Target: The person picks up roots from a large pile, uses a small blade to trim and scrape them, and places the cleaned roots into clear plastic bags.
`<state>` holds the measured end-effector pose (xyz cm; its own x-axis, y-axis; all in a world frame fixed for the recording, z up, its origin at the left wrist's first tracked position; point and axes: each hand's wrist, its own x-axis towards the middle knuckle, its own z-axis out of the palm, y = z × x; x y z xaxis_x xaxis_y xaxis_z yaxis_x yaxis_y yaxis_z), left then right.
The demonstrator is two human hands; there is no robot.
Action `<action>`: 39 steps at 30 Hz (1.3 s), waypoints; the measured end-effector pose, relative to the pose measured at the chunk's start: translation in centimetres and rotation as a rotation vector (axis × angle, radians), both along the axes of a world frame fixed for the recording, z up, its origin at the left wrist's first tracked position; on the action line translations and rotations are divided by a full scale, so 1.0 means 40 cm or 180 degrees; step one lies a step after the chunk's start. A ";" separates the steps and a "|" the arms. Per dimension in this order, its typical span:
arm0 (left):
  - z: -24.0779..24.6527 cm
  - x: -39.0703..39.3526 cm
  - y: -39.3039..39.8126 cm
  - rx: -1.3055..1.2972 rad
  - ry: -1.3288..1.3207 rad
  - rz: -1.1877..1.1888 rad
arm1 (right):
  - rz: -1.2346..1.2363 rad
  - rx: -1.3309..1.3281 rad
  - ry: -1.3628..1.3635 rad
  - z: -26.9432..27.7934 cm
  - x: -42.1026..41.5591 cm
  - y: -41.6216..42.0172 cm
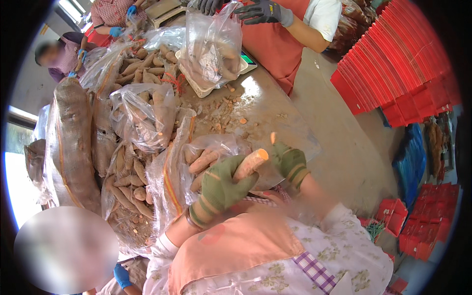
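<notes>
My left hand (pixel 225 184), in a green knit glove with tan stripes, grips a long sweet potato (pixel 250 166) whose cut end shows orange flesh. To its right is my right hand (pixel 290 160), gloved the same way and blurred, its fingers curled. A small orange piece of root (pixel 273 138) shows at its fingertips; whether the hand holds it or anything else is hidden. Just beyond my left hand, a clear plastic bag (pixel 221 142) with several sweet potatoes (pixel 205 160) lies on the table (pixel 273 114).
Woven sacks (pixel 72 136) and another filled bag (pixel 143 114) crowd the left. A bag (pixel 212 48) sits on a scale (pixel 202 86), near a co-worker's gloved hands (pixel 263 13). Root scraps (pixel 225 114) litter the table. Red crates (pixel 394 55) stand stacked at right. Other people work at left.
</notes>
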<state>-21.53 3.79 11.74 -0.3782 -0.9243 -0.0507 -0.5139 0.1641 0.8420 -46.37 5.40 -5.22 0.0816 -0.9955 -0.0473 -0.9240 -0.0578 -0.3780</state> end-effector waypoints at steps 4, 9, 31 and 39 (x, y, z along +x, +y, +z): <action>0.028 0.053 0.001 0.0067 0.0475 0.0167 | -0.0790 0.1044 0.0084 -0.065 -0.068 0.006; 0.002 0.182 -0.008 0.1763 0.1459 0.0559 | -0.1154 0.0452 -0.1325 -0.039 -0.052 -0.024; -0.411 0.279 0.031 -0.1577 -0.0975 0.0516 | -0.0056 -0.0650 -0.2076 0.166 0.202 -0.034; -0.263 0.670 0.115 -0.1851 -0.1388 0.3086 | 0.0848 -0.1124 -0.1265 0.124 -0.004 -0.064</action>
